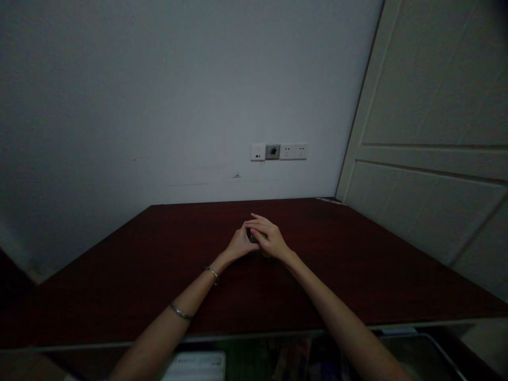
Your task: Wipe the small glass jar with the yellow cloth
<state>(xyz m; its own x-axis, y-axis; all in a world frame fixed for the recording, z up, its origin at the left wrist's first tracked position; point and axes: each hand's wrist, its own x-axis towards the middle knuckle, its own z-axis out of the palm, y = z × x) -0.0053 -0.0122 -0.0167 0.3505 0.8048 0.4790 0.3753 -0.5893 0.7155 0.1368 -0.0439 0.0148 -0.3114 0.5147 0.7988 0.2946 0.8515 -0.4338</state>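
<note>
Over the middle of the dark red table [222, 296], my two hands meet around a small dark object [251, 236]. Most of it is covered by fingers, so its kind cannot be made out. My left hand [238, 244] curls round it from the left, thumb and fingers bent. From the right, my right hand [272, 239] closes over its top, with one finger stretched out past it. A bit of something yellowish shows beneath the right palm; whether it belongs to the same object I cannot tell. Two bracelets circle my left forearm.
Behind the table rises a pale wall with a row of sockets [293, 152] and a grey plate [272, 152]. A panelled door [428, 121] stands at the right. Below the table's front edge lie a white item [196, 366] and a dark tray-like thing [420, 354].
</note>
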